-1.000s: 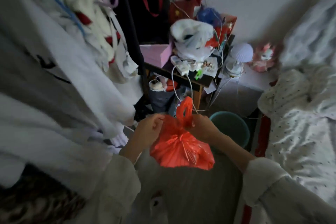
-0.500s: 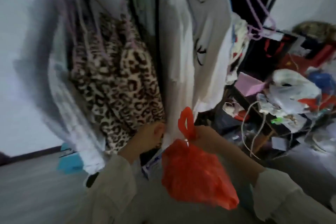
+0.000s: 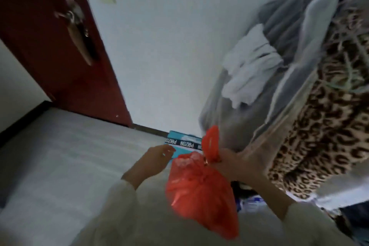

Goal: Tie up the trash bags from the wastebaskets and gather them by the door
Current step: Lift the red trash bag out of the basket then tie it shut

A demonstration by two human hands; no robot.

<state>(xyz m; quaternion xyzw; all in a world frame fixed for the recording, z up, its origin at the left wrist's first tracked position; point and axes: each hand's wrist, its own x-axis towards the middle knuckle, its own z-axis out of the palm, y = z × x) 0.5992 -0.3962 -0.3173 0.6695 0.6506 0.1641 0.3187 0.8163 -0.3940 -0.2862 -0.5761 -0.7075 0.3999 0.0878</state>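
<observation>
One dark-red door (image 3: 50, 50), pale floor (image 3: 65, 156).

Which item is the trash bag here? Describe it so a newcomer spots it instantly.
Start at the dark red door upper left, then drop to the bottom centre of the view. There the right hand pinches the knotted neck of a red plastic trash bag, which hangs in the air. It is the only bright red, glossy thing there.

Red plastic trash bag (image 3: 201, 193), full, neck knotted, hangs in midair from my right hand (image 3: 229, 161) w/ handle loops sticking up above my grip. Dark red door (image 3: 50, 50) well apart, upper left.
</observation>
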